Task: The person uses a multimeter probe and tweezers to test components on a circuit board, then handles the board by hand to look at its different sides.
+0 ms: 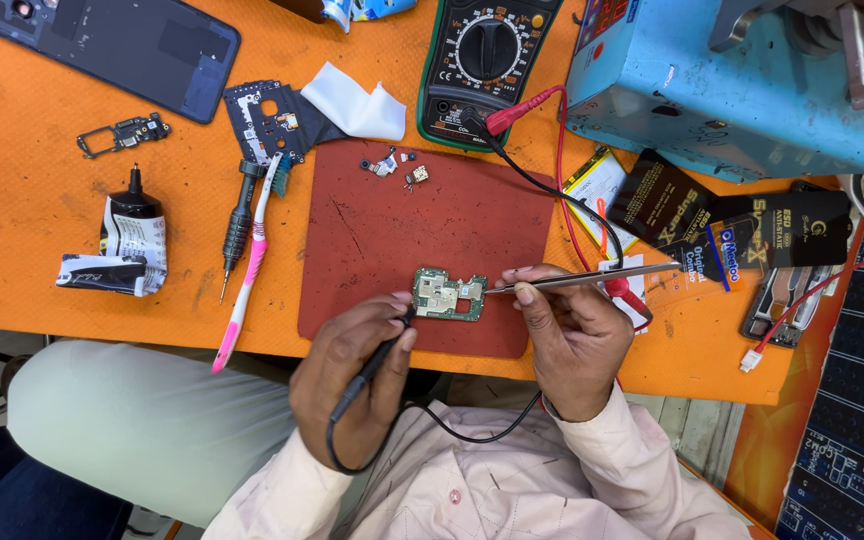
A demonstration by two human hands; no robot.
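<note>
Circuit board (449, 295) between both hands, left hand (357, 375) gripping black probe (377, 365), right hand (572, 335) pinching tweezers (577, 280)

mat middle (402, 225) open; toothbrush (245, 270) left; leads (552, 190) right

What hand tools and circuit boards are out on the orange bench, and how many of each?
Tweezers: 1
Black probe: 1
Screwdriver: 1
Pink toothbrush: 1
Multimeter: 1
Circuit boards: 3 (green board, dark board, small board)
Total: 8
</note>
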